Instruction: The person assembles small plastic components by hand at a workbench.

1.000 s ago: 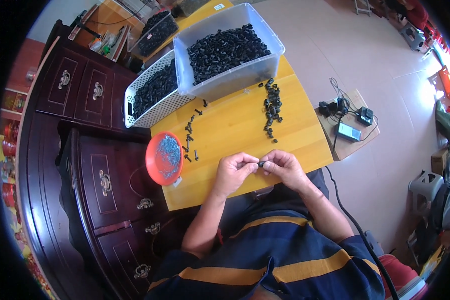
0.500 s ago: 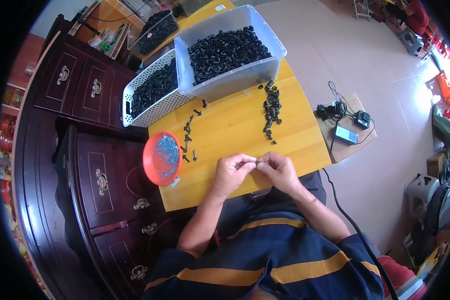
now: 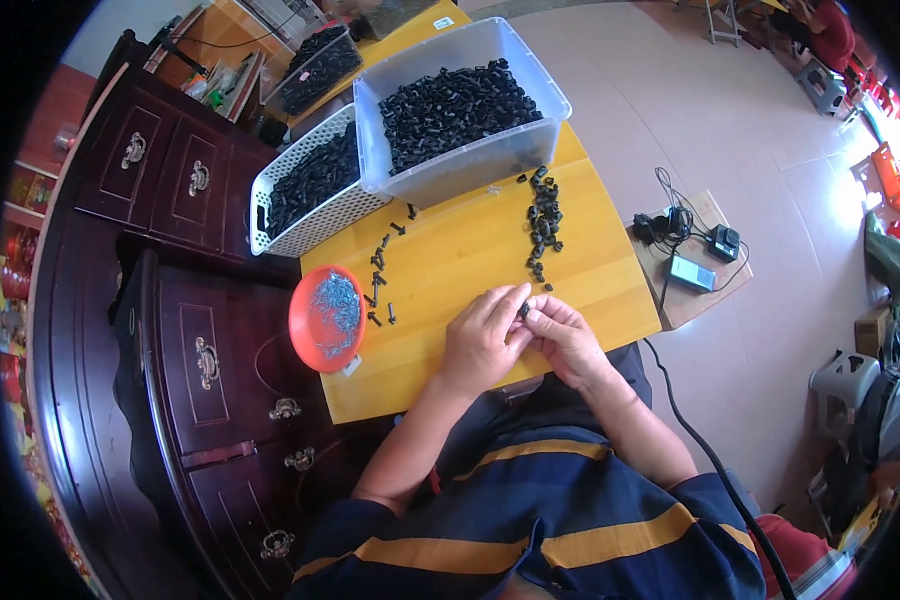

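Note:
Close to the table's front edge, my hands meet over a small black plastic part [image 3: 524, 311]. My right hand [image 3: 573, 345] pinches it between thumb and fingers. My left hand [image 3: 482, 338] is closed against the same part, its fingertips partly hiding it. Beyond my hands runs a line of loose short black plastic pieces [image 3: 544, 225]. Left of my hands lie several black pieces with thin stems [image 3: 377, 272] in a curved row. A round orange-red dish [image 3: 303, 335] at the left holds many small silvery metal pieces [image 3: 338, 302].
A clear plastic bin [image 3: 470, 172] full of short black pieces and a white perforated basket [image 3: 320, 222] of black pieces stand at the table's back. Dark wooden drawers [image 3: 205, 350] flank the left. Right of the yellow table [image 3: 460, 240], devices with cables [image 3: 692, 271] rest on a board.
My left hand has shifted right and closer to my right hand, its fingers now reaching past the part. The black part shows more plainly between the fingertips.

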{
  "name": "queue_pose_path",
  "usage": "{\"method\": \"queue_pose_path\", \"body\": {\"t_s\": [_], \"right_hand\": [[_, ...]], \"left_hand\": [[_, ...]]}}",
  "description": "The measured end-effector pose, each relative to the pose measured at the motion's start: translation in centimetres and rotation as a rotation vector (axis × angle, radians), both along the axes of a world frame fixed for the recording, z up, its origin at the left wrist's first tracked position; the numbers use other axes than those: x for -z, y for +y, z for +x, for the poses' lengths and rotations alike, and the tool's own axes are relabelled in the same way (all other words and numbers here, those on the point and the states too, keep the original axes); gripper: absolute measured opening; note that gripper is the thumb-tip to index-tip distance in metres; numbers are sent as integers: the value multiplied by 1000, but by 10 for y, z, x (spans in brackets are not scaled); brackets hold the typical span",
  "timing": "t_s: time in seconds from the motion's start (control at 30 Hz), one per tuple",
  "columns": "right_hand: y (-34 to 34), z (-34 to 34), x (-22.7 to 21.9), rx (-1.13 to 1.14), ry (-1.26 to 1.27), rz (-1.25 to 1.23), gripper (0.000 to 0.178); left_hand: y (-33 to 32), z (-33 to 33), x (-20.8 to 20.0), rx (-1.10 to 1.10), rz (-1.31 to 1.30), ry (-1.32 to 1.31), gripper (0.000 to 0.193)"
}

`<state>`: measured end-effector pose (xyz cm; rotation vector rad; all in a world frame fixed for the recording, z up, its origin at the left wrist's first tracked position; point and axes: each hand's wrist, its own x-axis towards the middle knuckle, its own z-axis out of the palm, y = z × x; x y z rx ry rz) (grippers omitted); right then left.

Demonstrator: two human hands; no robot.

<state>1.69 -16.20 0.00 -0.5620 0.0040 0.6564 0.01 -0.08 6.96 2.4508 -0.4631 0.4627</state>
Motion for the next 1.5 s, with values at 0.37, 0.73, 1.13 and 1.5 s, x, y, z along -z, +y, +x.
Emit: {"method": "queue_pose_path", "body": {"t_s": [0.37,0.73,1.13,1.5], "right_hand": [[1,-7,3,35,66,32,44],[-10,-9,1,102,4,-287,25],[-25,51,-22,252,-406,-557,16],[-20,97,-4,502,-1142,-1590,16]], "left_hand": [[14,1,7,-8,-91,-36,34],[80,-2,-11,-151,-68,215,30],[265,96,-31,-402,-396,283,56],[149,53,33,-204,-319,415,23]]}}
